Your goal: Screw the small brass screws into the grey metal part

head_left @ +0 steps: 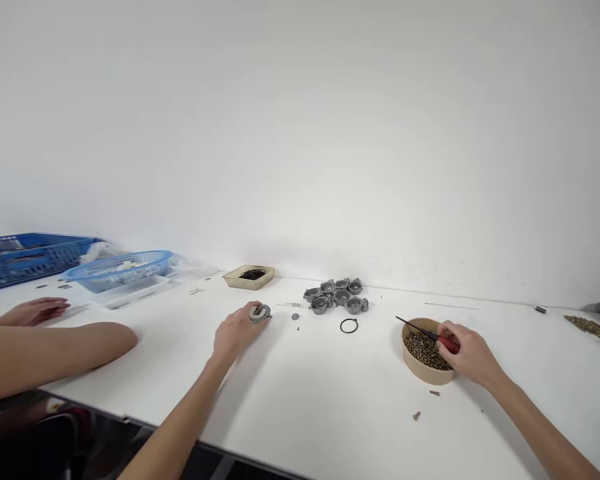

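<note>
My left hand is closed around a small round grey housing with a pale insert, low over the white table. In my right hand is a screwdriver with a red handle, its dark shaft pointing left. That hand is over the right rim of a round tan bowl full of small brass-coloured screws; whether the fingertips touch the screws is hidden. Two loose screws lie in front of the bowl. Between my hands are a black rubber ring and a small grey disc.
Several grey cup-shaped housings cluster near the wall. A cream tray holds dark small parts. At left are a blue oval basket, a blue crate and another person's arms. More brass-coloured parts lie far right.
</note>
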A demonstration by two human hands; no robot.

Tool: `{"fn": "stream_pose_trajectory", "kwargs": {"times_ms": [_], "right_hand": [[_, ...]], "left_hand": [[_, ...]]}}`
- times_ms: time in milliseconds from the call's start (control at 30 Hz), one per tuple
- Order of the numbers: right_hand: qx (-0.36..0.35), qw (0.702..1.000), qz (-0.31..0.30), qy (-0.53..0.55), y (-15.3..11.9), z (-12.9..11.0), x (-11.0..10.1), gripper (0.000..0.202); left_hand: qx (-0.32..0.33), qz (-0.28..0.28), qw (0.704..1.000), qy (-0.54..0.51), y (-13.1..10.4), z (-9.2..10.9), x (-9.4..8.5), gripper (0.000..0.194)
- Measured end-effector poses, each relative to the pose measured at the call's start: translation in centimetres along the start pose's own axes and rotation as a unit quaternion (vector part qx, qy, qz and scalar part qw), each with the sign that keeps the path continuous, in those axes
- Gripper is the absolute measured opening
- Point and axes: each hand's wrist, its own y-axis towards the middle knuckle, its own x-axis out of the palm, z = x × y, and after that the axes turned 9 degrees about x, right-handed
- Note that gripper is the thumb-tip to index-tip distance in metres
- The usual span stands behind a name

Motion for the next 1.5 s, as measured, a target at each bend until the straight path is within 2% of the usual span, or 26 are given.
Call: {"fn": "stream_pose_trajectory", "kwargs": {"times_ms": [100,200,333,400,467,567,700,767,867,933,1000,1067,1167,1300,1400,1500], "right_hand": [[-0.008,1.0,-0.012,-0.021,0.0,0.0,0.2,0.01],[-0.009,0.999,-0.018,-0.031,0.0,0.2,0.2,0.009],[-0.002,0.999,-0.018,-0.044,0.3,0.8,-0.2,0.007],[-0.001,0.998,-0.027,-0.059,0.4,1.1,-0.7,0.007],[-0.003,0.996,-0.041,-0.074,0.5,1.3,-1.2,0.007],[-0.007,0.994,-0.057,-0.09,0.4,1.2,-1.6,0.006],[-0.007,0.993,-0.066,-0.099,0.2,0.7,-1.7,0.006],[-0.006,0.993,-0.068,-0.101,0.0,0.5,-1.7,0.009],[-0.006,0.992,-0.068,-0.103,0.0,0.2,-1.8,0.009],[-0.009,0.993,-0.065,-0.103,0.0,0.1,-1.8,0.006],[-0.013,0.993,-0.06,-0.103,0.1,0.1,-1.9,0.008],[-0.016,0.993,-0.051,-0.102,0.1,0.1,-1.9,0.012],[-0.019,0.995,-0.031,-0.095,0.1,0.2,-1.8,0.016],[-0.028,0.996,-0.002,-0.083,0.1,0.2,-1.8,0.025],[-0.034,0.996,0.023,-0.076,0.1,0.5,-1.6,0.029],[-0.038,0.996,0.055,-0.067,0.1,0.9,-1.2,0.03]], "left_hand": [[0.071,0.005,0.997,-0.039,-0.1,3.2,0.7,0.044],[0.179,-0.038,0.977,-0.11,-0.4,8.4,2.7,0.047],[0.311,-0.136,0.917,-0.211,-2.0,15.8,6.3,0.049],[0.349,-0.172,0.886,-0.252,-3.3,18.4,7.9,0.048],[0.368,-0.19,0.864,-0.287,-4.5,19.8,9.0,0.047],[0.379,-0.205,0.84,-0.33,-5.9,20.4,10.0,0.045],[0.387,-0.232,0.814,-0.365,-6.3,19.9,10.8,0.049],[0.388,-0.248,0.802,-0.379,-6.4,19.5,11.1,0.056],[0.388,-0.259,0.792,-0.393,-6.4,18.8,11.4,0.078],[0.385,-0.233,0.815,-0.364,-5.9,18.2,11.3,0.079],[0.37,-0.181,0.858,-0.306,-4.8,17.6,11.2,0.062],[0.344,-0.132,0.893,-0.258,-2.8,17.0,11.1,0.049],[0.31,-0.095,0.925,-0.2,0.7,16.1,11.4,0.046],[0.319,-0.139,0.928,-0.13,4.1,15.9,12.4,0.052],[0.335,-0.186,0.919,-0.088,5.3,16.8,13.0,0.057],[0.334,-0.216,0.915,-0.066,5.8,18.0,13.2,0.049]]}}
